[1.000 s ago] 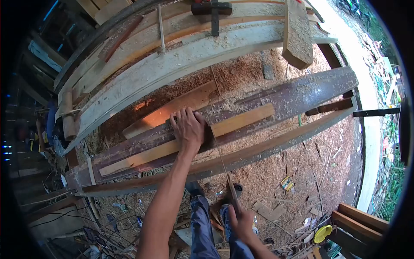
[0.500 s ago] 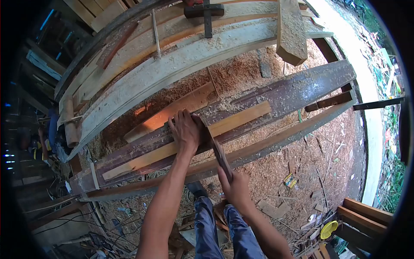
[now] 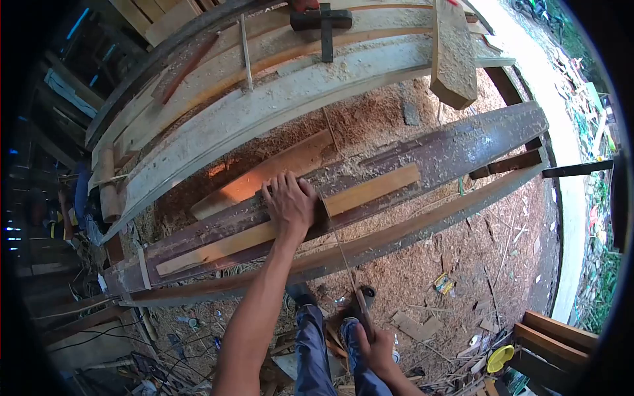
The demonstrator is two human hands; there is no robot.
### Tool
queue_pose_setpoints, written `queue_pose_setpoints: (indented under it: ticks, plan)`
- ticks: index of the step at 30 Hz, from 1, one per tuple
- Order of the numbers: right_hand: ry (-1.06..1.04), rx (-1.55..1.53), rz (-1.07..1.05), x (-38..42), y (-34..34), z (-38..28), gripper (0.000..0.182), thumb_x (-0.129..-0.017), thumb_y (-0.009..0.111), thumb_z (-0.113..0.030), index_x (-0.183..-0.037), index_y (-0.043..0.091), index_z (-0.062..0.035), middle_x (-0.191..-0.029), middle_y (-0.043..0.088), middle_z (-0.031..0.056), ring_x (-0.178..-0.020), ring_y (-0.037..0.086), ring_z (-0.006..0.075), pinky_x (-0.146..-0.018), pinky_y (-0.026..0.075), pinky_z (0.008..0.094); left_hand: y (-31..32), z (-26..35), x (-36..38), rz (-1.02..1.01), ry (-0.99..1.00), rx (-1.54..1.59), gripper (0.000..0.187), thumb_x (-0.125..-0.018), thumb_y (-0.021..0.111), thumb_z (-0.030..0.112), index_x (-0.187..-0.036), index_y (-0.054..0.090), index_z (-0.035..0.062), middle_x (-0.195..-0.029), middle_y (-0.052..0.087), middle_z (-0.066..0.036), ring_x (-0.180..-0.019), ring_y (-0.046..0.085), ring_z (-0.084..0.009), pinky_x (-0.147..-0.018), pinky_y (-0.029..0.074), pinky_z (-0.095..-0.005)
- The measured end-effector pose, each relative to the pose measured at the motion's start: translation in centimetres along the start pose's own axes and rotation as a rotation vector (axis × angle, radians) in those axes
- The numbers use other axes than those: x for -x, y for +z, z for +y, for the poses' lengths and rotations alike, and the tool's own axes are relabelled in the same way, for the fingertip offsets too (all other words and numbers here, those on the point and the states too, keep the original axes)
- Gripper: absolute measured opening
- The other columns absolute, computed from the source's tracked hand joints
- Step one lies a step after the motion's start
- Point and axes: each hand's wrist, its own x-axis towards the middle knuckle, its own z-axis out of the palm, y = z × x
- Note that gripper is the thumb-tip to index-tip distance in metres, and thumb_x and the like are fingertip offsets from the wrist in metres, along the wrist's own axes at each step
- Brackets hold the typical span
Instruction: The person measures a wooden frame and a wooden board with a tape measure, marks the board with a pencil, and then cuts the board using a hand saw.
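Note:
A pale wooden strip [image 3: 373,190] lies lengthwise on a dark brown plank [image 3: 475,146] dusted with shavings. My left hand [image 3: 290,203] bears down on the strip near its middle, fingers bent over it and pinning it to the plank. Low in the view, my right hand [image 3: 378,355] is closed around the handle of a handsaw [image 3: 363,307]. Seen nearly edge-on, the saw's thin blade runs up to the strip just right of my left hand. Whether its teeth are in the wood I cannot make out.
Beyond the plank stands a long pale workbench [image 3: 264,109] covered in shavings, with a dark wooden tool [image 3: 321,21] and a thick beam [image 3: 454,59] on it. Shavings and offcuts litter the floor [image 3: 449,244]. A yellow bowl [image 3: 500,358] sits at lower right.
My right hand has drawn the handsaw back and down toward my body, so more of the blade shows below the strip. My left hand stays on the strip.

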Motion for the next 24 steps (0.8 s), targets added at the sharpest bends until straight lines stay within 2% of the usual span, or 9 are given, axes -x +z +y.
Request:
queue_pose_setpoints:
  ticks: [3, 6, 10, 14, 16, 17, 20, 22, 24]
  plan:
    - [0.088, -0.013, -0.105, -8.6, 1.6, -3.9, 0.03, -0.091, 0.06, -0.027, -0.083, 0.065, 0.0018, -0.056, 0.055, 0.0202, -0.05, 0.061, 0.0307, -0.049, 0.043, 0.0391, 0.3, -0.4, 0.6, 0.016, 0.067, -0.002, 0.023, -0.088, 0.048, 0.019, -0.097, 0.056, -0.0003, -0.094, 0.058, -0.017, -0.1, 0.054, -0.0314, -0.101, 0.032, -0.049]
    - [0.047, -0.047, -0.09, -9.1, 1.8, -4.0, 0.03, -0.091, 0.06, -0.027, -0.083, 0.065, 0.0017, -0.055, 0.054, 0.0196, -0.046, 0.057, 0.0304, -0.048, 0.042, 0.0381, 0.6, -0.7, 0.6, 0.01, 0.078, 0.006, 0.024, -0.088, 0.047, 0.02, -0.097, 0.056, -0.0005, -0.095, 0.058, -0.017, -0.1, 0.054, -0.032, -0.101, 0.031, -0.0496]
    - [-0.048, -0.059, 0.038, -1.4, -0.2, -1.9, 0.03, -0.091, 0.06, -0.027, -0.086, 0.065, 0.0021, -0.056, 0.055, 0.0203, -0.049, 0.06, 0.0306, -0.048, 0.043, 0.0396, 0.6, -0.2, -0.1, -0.017, -0.006, -0.006, 0.022, -0.088, 0.048, 0.019, -0.096, 0.057, -0.0003, -0.094, 0.058, -0.017, -0.1, 0.054, -0.0316, -0.101, 0.031, -0.0493]
    - [0.06, -0.017, -0.102, -10.1, 1.3, -4.4, 0.034, -0.091, 0.059, -0.028, -0.078, 0.064, 0.003, -0.055, 0.055, 0.0204, -0.049, 0.06, 0.0311, -0.048, 0.042, 0.0403, 0.3, -0.3, 0.6, -0.04, 0.033, 0.029, 0.022, -0.088, 0.048, 0.019, -0.094, 0.056, -0.0006, -0.093, 0.058, -0.017, -0.103, 0.055, -0.0318, -0.103, 0.031, -0.0497]
    - [0.177, 0.048, -0.24, -11.2, 1.2, -5.9, 0.032, -0.09, 0.061, -0.02, -0.116, 0.059, -0.0014, -0.072, 0.063, 0.0239, -0.069, 0.064, 0.041, -0.058, 0.051, 0.0417, 0.4, -0.5, 0.4, -0.024, 0.049, 0.032, 0.022, -0.088, 0.048, 0.019, -0.094, 0.056, -0.0002, -0.094, 0.058, -0.017, -0.103, 0.055, -0.0318, -0.102, 0.031, -0.0496]
    - [0.102, 0.009, -0.18, -8.1, 0.8, -4.1, 0.032, -0.089, 0.061, -0.019, -0.116, 0.059, -0.0021, -0.073, 0.063, 0.0241, -0.069, 0.065, 0.0398, -0.059, 0.051, 0.0405, 0.5, -0.4, 0.5, -0.03, 0.051, 0.033, 0.022, -0.088, 0.048, 0.019, -0.094, 0.056, -0.0002, -0.094, 0.058, -0.017, -0.103, 0.055, -0.0318, -0.102, 0.031, -0.0496]
    - [-0.017, 0.003, -0.09, -2.2, 0.2, -0.9, 0.031, -0.089, 0.062, -0.019, -0.115, 0.06, -0.0018, -0.075, 0.064, 0.0237, -0.07, 0.066, 0.0387, -0.059, 0.052, 0.0395, 1.0, -0.4, 0.0, 0.0, 0.026, -0.027, 0.021, -0.088, 0.049, 0.019, -0.094, 0.056, 0.0009, -0.094, 0.058, -0.016, -0.101, 0.054, -0.031, -0.101, 0.032, -0.0492]
    - [0.039, 0.018, 0.024, -3.4, 0.7, -1.6, 0.03, -0.09, 0.061, -0.029, -0.085, 0.067, -0.0004, -0.06, 0.059, 0.0197, -0.056, 0.064, 0.0314, -0.052, 0.046, 0.0375, 1.1, -0.5, 0.6, 0.056, 0.059, -0.022, 0.021, -0.088, 0.048, 0.02, -0.094, 0.057, 0.0014, -0.096, 0.059, -0.016, -0.103, 0.054, -0.0308, -0.101, 0.032, -0.0493]
    - [0.11, 0.0, -0.115, -8.4, 1.9, -2.2, 0.028, -0.09, 0.062, -0.028, -0.091, 0.067, -0.0009, -0.061, 0.06, 0.0203, -0.055, 0.064, 0.0318, -0.053, 0.047, 0.0389, 0.9, -0.5, 0.4, 0.0, 0.043, -0.015, 0.021, -0.088, 0.047, 0.02, -0.094, 0.056, 0.0014, -0.097, 0.058, -0.016, -0.104, 0.054, -0.031, -0.101, 0.032, -0.0495]
